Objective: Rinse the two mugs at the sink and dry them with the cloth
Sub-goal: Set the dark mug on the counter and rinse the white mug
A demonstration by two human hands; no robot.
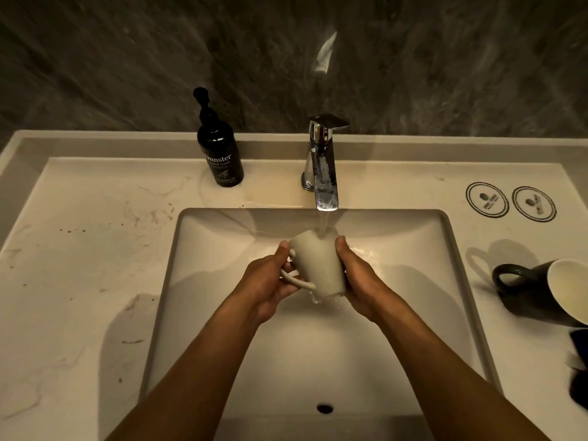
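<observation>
White mug held under the running tap, over the sink.

Both hands grip the white mug [318, 265] between them: the left hand [270, 281] curls at its handle side, the right hand [356, 278] wraps the opposite wall. Water from the tap [323, 167] falls into its tilted mouth above the sink [413, 249]. The dark mug [541, 291] lies on its side on the bench [79, 265], well right of the hands, near a dark cloth [579, 370].
</observation>
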